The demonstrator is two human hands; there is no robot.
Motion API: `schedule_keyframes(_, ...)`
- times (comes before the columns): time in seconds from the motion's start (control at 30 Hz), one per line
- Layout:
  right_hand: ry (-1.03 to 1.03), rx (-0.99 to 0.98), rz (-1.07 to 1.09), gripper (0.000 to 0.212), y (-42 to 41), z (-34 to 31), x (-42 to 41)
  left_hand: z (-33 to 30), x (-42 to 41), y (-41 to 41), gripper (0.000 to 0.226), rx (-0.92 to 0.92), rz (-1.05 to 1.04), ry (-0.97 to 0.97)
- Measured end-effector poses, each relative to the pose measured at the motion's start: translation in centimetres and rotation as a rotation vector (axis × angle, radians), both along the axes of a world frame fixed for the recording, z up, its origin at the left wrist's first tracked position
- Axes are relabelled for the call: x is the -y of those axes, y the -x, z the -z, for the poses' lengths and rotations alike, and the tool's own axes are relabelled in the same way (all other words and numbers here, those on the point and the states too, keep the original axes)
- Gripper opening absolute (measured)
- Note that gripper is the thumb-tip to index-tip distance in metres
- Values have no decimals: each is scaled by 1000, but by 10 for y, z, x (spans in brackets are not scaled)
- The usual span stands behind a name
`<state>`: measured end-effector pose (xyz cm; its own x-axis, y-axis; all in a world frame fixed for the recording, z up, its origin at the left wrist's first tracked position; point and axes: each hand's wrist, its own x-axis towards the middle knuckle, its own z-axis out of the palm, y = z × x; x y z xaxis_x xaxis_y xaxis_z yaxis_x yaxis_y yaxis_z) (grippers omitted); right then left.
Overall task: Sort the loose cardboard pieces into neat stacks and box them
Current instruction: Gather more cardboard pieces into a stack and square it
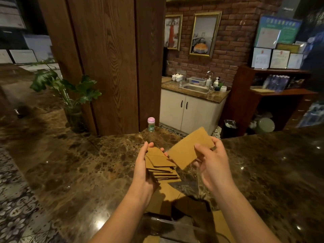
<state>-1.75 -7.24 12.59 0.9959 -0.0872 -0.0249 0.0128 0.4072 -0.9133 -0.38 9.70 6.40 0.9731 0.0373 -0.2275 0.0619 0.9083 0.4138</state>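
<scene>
My left hand [142,170] grips a fanned stack of brown cardboard pieces [162,166] above the dark marble counter [78,163]. My right hand [213,164] pinches a single larger cardboard piece [190,149] by its right edge, tilted, just right of the stack and apart from it. Below my hands an open cardboard box [178,204] sits on the counter near its front, its flaps spread; my forearms hide part of it.
A small bottle with a pink cap [151,124] stands at the counter's far edge. A potted plant in a glass vase [71,95] is at the back left beside a wooden pillar [108,64]. Behind are a sink cabinet [191,109] and shelves [273,95].
</scene>
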Motion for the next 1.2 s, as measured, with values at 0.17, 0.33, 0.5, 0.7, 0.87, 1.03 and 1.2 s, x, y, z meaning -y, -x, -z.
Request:
schedule_keyframes(0.17,-177,167,-45,48,6,9,-7,7,4,-3,45,-107,9,49)
schedule_keyframes(0.33,220,316,-98,68,8,20,-8,4,1,-1,56,27,95,-34)
schedule_keyframes(0.5,464,409,-82,69,6,29,-8,-10,3,4,44,152,148,-74)
schedule_keyframes(0.7,531,579,-360,13,4,33,2,-20,-3,6,38,179,214,-72)
schedule_keyframes(0.87,218,263,-485,30,-15,18,15,-15,-9,5,61,122,310,-148)
schedule_keyframes(1.03,498,228,-668,18,-30,-4,25,-12,-6,7,60,54,436,-238)
schedule_keyframes(1.2,978,347,-662,35,-36,1,4,-10,5,10,48,43,548,-189)
